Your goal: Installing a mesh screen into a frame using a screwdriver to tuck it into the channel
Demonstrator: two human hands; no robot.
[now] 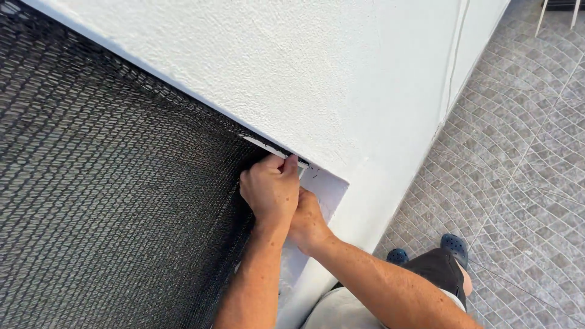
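A white wall fills the upper view, with a tiled floor on the right. Black netting covers the opening on the left, its edge meeting the white frame. The left hand has its grip clamped on the netting's top corner. The right hand sits just behind it, its grip hidden. Blue shoes stand below.

White wall meeting a tiled floor in bright, even light.
The wall is rough white plaster, with a thin white cable running down it near the corner (it follows the wall's edge toward the floor). The floor is grey-brown tile patterned in curved, fan-like lines.
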